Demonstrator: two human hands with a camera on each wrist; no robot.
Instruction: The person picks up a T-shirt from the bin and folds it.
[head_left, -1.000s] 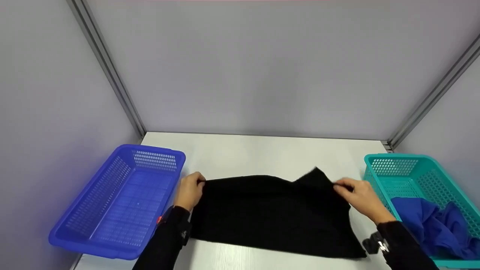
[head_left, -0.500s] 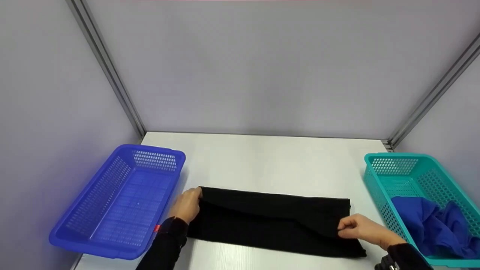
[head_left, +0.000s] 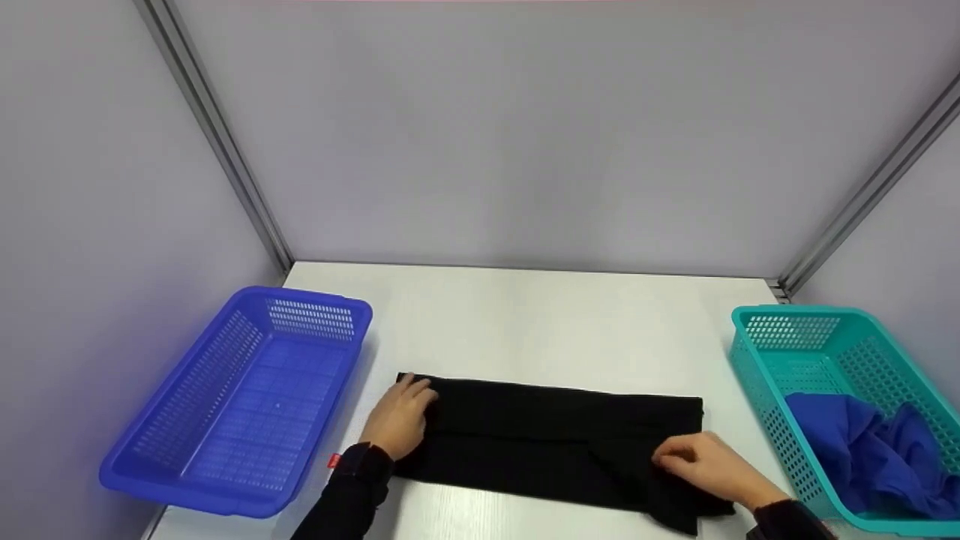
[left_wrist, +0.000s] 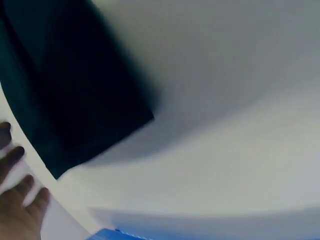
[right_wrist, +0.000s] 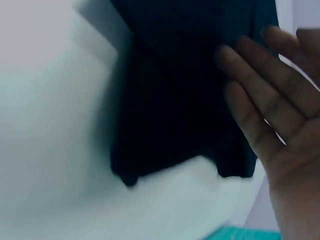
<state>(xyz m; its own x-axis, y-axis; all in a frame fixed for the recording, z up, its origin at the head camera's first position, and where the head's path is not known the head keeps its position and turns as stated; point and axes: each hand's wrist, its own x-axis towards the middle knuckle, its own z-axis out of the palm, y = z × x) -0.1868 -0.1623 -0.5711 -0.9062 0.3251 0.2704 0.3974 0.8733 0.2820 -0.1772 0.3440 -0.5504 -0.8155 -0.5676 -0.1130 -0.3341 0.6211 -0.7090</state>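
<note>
A black cloth [head_left: 525, 439] lies lengthwise across the white table [head_left: 517, 322], its far part folded toward the front. At its right end the flap is skewed, and a corner juts past the front edge. My left hand [head_left: 399, 420] is over the cloth's left end, fingers spread; the left wrist view shows the fingers [left_wrist: 37, 202] apart beside the dark cloth. Over the right part, my right hand [head_left: 709, 465] has thumb and index finger close together in the head view. In the right wrist view its other fingers [right_wrist: 265, 90] stretch out over the cloth, nothing gripped.
A blue plastic basket [head_left: 300, 480] stands on the left, beside my left forearm. On the right, a teal basket [head_left: 757, 397] holds a crumpled blue cloth [head_left: 862, 450]. Grey panels [head_left: 525, 135] wall in the back and both sides.
The far edge of the black cloth has come down toward the front, forming a flap. My left hand has let go and spread its fingers; my right hand has moved forward, then slightly left.
</note>
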